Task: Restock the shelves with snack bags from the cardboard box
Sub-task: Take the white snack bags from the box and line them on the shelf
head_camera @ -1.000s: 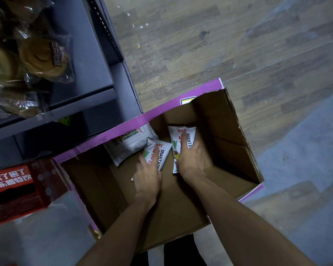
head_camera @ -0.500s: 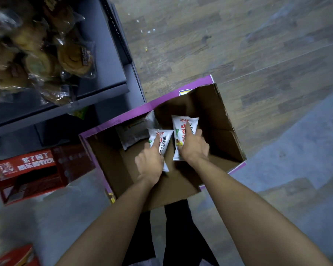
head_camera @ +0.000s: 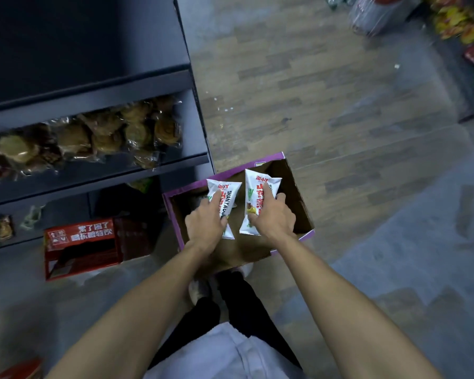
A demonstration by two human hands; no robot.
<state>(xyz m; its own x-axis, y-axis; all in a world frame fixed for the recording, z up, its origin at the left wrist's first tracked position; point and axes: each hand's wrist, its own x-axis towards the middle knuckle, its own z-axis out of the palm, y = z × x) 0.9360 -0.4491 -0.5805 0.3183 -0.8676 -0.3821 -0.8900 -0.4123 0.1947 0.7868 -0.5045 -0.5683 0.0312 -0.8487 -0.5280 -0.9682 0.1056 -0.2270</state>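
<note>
Above the cardboard box [head_camera: 296, 187], the left hand [head_camera: 205, 228] and right hand [head_camera: 274, 218] each grip a white snack bag [head_camera: 226, 194]; next, likely, a lift to the shelf [head_camera: 93, 87] left of it.

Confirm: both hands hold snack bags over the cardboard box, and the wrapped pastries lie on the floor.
One error: the head view shows the wrapped pastries on the shelf, not the floor. The left hand and right hand do hold snack bags over the cardboard box.
</note>
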